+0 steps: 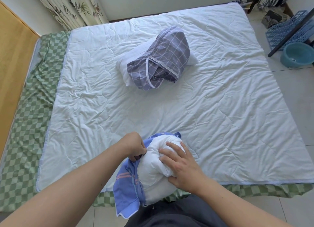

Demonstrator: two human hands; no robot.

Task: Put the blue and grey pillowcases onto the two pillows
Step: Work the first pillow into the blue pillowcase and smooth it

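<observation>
Stuffing the first pillow into the blue pillowcase at the near edge of the bed

The left hand (134,146) pinches the rim of the blue pillowcase (126,189), fingers curled on the cloth, while the right hand (178,165) clamps on the bunched white pillow (153,172), fingers spread and digging into its top; the case sits only round the left and lower side, so most of the pillow is bare and this step looks early. Next, I judge, the opening must be held wide and the pillow pushed deeper, corners first. The grey checked pillowcase (167,56) lies further up on the white quilt (220,107), draped loosely over the second pillow (134,60), which looks only partly covered and still needs dressing
</observation>
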